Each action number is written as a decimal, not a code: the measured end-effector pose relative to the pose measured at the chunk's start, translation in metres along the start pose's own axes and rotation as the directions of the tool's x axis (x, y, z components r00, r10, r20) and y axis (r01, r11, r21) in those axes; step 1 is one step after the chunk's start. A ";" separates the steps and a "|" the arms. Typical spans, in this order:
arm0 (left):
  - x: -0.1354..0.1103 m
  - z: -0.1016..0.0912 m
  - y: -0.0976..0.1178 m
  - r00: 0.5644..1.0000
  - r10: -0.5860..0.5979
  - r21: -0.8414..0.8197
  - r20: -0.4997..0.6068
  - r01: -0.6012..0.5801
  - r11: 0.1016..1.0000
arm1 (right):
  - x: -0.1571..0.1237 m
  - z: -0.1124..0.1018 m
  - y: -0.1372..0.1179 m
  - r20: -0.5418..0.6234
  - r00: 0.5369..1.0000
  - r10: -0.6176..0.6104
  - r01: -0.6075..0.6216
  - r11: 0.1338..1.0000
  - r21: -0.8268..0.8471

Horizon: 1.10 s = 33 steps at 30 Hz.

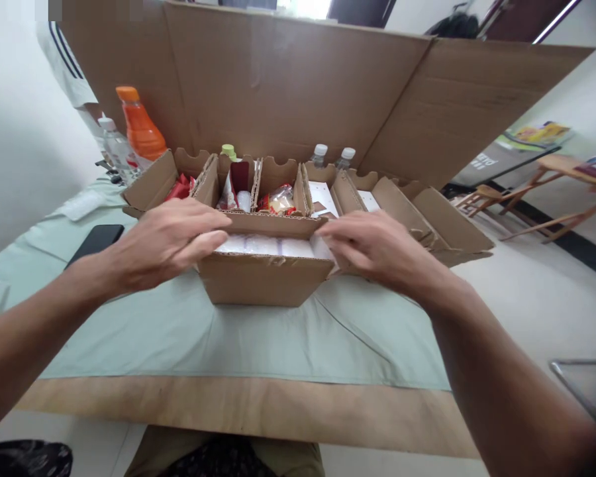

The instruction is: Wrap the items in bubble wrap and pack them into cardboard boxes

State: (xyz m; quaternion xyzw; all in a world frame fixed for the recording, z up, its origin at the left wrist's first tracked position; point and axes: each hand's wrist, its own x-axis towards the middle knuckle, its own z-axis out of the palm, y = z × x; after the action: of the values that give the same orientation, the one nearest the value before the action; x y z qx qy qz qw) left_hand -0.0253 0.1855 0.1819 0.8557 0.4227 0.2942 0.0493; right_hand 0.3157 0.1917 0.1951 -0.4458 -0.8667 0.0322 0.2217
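A small open cardboard box (268, 281) stands on the cloth in front of me. White, plastic-wrapped contents (265, 246) with faint purple marks show inside it. My left hand (171, 238) is closed at the box's upper left side, thumb and forefinger near its rim. At the upper right corner my right hand (372, 248) is closed in the same way, with its fingertips bent inward. The exact grip of both hands is partly hidden. Just behind the box stands a row of open cardboard compartments (279, 171), holding red packets (181, 187) and a clear food packet (281, 199).
A tall cardboard panel (288, 86) rises behind the row. An orange bottle (142, 129) and a clear bottle (116, 149) stand at left, near a dark phone (97, 242). A pale green cloth (278, 344) covers the table. Wooden stools (551, 192) are at far right.
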 end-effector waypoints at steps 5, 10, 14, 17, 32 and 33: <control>-0.078 0.038 -0.015 0.876 -0.424 -0.253 -0.231 0.367 0.895 | -0.084 0.039 0.015 -0.237 0.891 0.388 -0.331 0.910 0.249; -0.077 0.111 -0.025 0.799 -0.601 -0.596 -0.018 0.474 0.648 | -0.067 0.117 0.011 -0.066 0.895 0.442 -0.333 0.758 0.561; -0.075 0.137 0.006 0.784 -0.620 -0.650 -0.035 0.454 0.610 | -0.077 0.131 -0.004 -0.124 0.873 0.472 -0.307 0.729 0.612; -0.118 0.144 0.037 0.811 -0.576 -0.578 -0.104 0.422 0.698 | -0.123 0.129 -0.022 -0.193 0.850 0.489 -0.310 0.763 0.567; -0.125 0.093 0.050 0.843 -0.512 -0.594 -0.165 0.330 0.734 | -0.107 0.125 -0.057 -0.335 0.777 0.533 -0.285 0.772 0.569; -0.136 0.096 0.054 0.830 -0.533 -0.588 -0.167 0.350 0.729 | -0.112 0.130 -0.057 -0.314 0.787 0.531 -0.294 0.769 0.567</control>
State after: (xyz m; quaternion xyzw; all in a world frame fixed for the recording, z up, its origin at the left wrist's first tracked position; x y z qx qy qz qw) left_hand 0.0007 0.0641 0.0578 0.6191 0.5197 0.5156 0.2843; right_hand 0.2753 0.0879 0.0529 -0.5538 -0.6281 0.1940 0.5110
